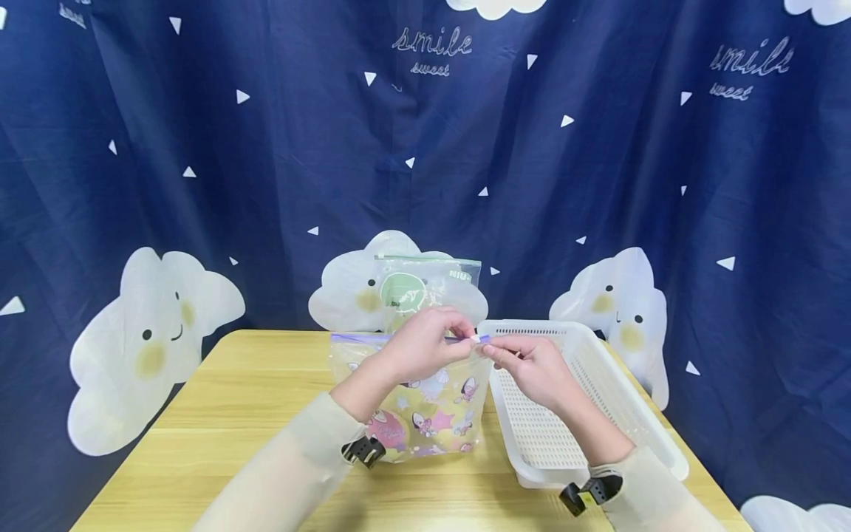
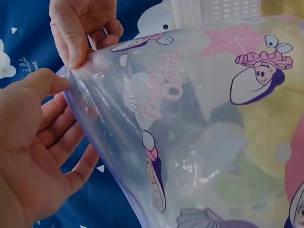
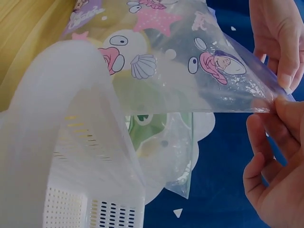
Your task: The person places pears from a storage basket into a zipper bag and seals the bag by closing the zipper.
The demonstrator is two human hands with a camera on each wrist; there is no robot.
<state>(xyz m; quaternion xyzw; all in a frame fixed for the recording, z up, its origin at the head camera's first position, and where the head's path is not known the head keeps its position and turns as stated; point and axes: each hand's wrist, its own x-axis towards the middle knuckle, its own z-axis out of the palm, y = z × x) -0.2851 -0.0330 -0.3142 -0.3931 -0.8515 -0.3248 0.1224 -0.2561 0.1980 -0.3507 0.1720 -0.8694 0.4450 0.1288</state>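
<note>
A clear zip bag (image 1: 435, 414) with pink star, shell and cartoon oyster prints stands on the table, its purple zip edge (image 1: 359, 338) at the top. My left hand (image 1: 425, 343) pinches that edge near the right top corner, thumb against the fingers, at a small white slider (image 1: 475, 338). Right beside it, my right hand (image 1: 535, 369) pinches the corner itself between thumb and fingers. In the right wrist view the film is drawn taut toward the right hand (image 3: 280, 161). The left wrist view shows both hands meeting at the corner, the left hand's (image 2: 38, 137) other fingers spread behind the film.
Behind the held bag stands another clear zip bag (image 1: 432, 270) with a green top edge and green print. A white perforated plastic basket (image 1: 638, 414) sits on the right of the wooden table (image 1: 266, 428). A dark blue curtain (image 1: 299, 148) hangs behind.
</note>
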